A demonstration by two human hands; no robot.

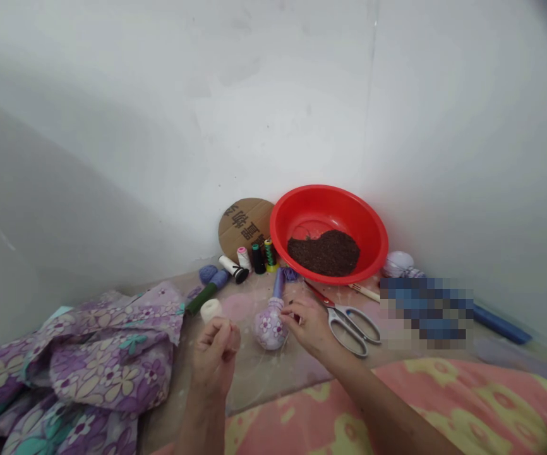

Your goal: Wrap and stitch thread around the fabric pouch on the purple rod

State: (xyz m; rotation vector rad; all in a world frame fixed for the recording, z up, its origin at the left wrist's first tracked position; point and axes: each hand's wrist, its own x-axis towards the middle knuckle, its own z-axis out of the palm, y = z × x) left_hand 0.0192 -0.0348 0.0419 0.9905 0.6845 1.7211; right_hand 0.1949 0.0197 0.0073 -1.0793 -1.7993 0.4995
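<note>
On the far left, a heap of flowered cloth (112, 366) fills that side of the bench (249, 379), its right edge ending short of the left hand (217, 344). The wall (264, 120) bounds the back. Before it lie a blue yarn ball (208, 273) and a green-and-blue stick (202, 297), then four thread spools (258, 259) by a round piece of cardboard (238, 221). Between the hands, a strip of bench runs from the front edge back to a flower-patterned ball (270, 328), whose purple handle (278, 284) points toward a red basin (297, 212) of dark grains (325, 253). Scissors (347, 325) lie beyond the right hand (283, 316), limiting room there; farther right are a white ball (399, 263) and a blue stick (501, 323). A pink-and-yellow blanket (410, 404) borders the front.

The left hand is raised near a white roll (211, 308), thumb pressed to curled fingers; anything pinched there is too small to make out. The right hand has its thumb and forefinger drawn together at the flower-patterned ball's right side, the other fingers loosely bent; one cannot tell whether the fingertips touch it or grip a thread.
</note>
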